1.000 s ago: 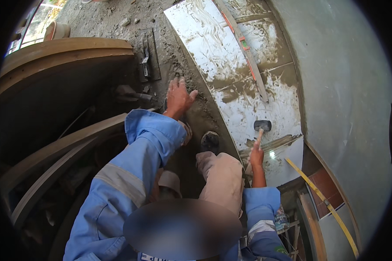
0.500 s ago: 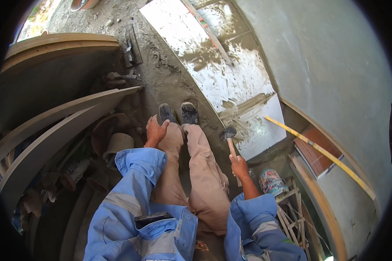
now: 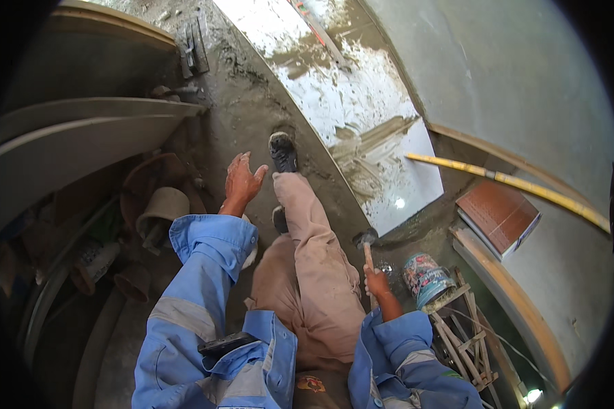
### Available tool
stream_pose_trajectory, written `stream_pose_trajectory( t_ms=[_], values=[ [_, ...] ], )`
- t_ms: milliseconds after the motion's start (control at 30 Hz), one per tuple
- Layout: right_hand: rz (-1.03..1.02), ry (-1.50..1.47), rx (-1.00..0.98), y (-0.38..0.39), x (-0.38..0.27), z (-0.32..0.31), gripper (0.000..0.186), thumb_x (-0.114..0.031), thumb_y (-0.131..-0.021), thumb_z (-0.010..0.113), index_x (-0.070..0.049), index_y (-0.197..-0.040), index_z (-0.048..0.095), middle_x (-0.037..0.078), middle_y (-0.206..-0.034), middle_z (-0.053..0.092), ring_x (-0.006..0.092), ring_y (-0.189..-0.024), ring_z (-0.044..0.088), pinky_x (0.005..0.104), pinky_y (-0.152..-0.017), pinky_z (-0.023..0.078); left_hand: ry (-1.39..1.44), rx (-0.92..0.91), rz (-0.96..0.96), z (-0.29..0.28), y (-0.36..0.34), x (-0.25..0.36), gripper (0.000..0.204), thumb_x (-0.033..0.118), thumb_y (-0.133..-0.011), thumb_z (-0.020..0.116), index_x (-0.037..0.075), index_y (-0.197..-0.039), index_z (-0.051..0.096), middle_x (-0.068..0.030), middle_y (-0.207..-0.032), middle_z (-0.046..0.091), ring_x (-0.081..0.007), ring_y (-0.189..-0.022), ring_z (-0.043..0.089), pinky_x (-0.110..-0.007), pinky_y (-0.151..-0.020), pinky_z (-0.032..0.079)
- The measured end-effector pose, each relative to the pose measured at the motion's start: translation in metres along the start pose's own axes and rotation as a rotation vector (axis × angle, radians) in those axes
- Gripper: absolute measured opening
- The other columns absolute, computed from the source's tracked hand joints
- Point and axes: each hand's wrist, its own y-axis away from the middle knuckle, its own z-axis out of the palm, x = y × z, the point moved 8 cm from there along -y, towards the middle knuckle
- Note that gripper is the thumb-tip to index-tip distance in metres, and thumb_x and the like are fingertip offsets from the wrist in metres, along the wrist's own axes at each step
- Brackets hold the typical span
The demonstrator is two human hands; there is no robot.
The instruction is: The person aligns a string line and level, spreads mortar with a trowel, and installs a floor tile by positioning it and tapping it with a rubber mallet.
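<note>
My right hand (image 3: 375, 281) is wrapped round the pale wooden handle of a mallet (image 3: 366, 240) with a dark head. The mallet's head is close to the lower corner of a large white tile (image 3: 368, 88), smeared with wet grey mortar. Held out over the floor, my left hand (image 3: 243, 181) has its fingers apart and nothing in it. Across the tile's far part lies a long straight bar (image 3: 320, 37) with red marks.
On the right, a yellow bar (image 3: 508, 180) crosses above a brown box (image 3: 501, 211). A paint-splashed bucket (image 3: 426, 279) stands beside a wooden frame (image 3: 460, 334). Leaning panels (image 3: 82, 150) and a pale bucket (image 3: 162, 210) line the left. A trowel (image 3: 192, 48) rests on the gritty floor.
My left foot has moved back, while the right remains forward. The mallet has dropped lower in view along with my right hand. My left hand has risen, its fingers spreading.
</note>
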Motion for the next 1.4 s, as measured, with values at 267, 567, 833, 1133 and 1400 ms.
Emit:
stream_pose_trajectory(
  t_ms=[267,567,833,1133,1400],
  values=[
    [-0.202,-0.091,0.100,-0.015,0.030,-0.018,0.042,-0.045,-0.097,0.059,-0.005,-0.084,0.053,0.003,-0.059,0.051,0.0147,-0.044,0.053,0.0316,-0.040,0.045,-0.149,-0.180,0.064,0.108,0.118,-0.010,0.067,0.036,-0.087,0.071,0.002,-0.140,0.050,-0.0237,-0.149,0.043,-0.0406,-0.139,0.039,-0.048,-0.114,0.035],
    [-0.550,0.064,0.304,-0.164,0.039,-0.051,0.047,-0.047,-0.096,0.059,-0.002,-0.082,0.054,0.011,-0.064,0.058,0.0246,-0.053,0.060,0.0392,-0.048,0.048,-0.414,-0.372,0.402,0.282,0.131,0.055,0.071,0.040,-0.086,0.071,0.003,-0.142,0.048,-0.0202,-0.152,0.041,-0.0363,-0.144,0.034,-0.051,-0.117,0.030],
    [-0.987,0.034,0.562,-0.292,-0.042,-0.065,0.050,-0.048,-0.096,0.057,0.001,-0.089,0.056,0.028,-0.076,0.061,0.0500,-0.078,0.061,0.0543,-0.067,0.045,-0.447,0.074,0.646,0.442,0.029,0.114,0.095,0.059,-0.089,0.058,-0.005,-0.153,0.026,-0.0215,-0.162,0.022,-0.0350,-0.153,0.012,-0.058,-0.121,0.007],
    [-1.201,0.010,0.459,-0.340,-0.043,-0.053,0.038,-0.040,-0.098,0.056,-0.002,-0.099,0.056,0.028,-0.074,0.062,0.0513,-0.076,0.061,0.0528,-0.061,0.045,-0.362,0.362,0.582,0.469,0.006,0.100,0.104,0.069,-0.088,0.051,-0.007,-0.153,0.023,-0.0227,-0.162,0.020,-0.0358,-0.153,0.009,-0.067,-0.116,-0.003],
    [-1.297,-0.050,0.539,-0.324,-0.033,-0.030,0.037,-0.033,-0.098,0.059,-0.001,-0.117,0.057,0.024,-0.081,0.067,0.0459,-0.076,0.067,0.0487,-0.064,0.051,-0.414,0.280,0.590,0.461,0.010,0.098,0.140,0.089,-0.059,0.062,-0.006,-0.154,0.020,-0.0232,-0.163,0.018,-0.0362,-0.153,0.008,-0.067,-0.116,-0.005]
  ],
)
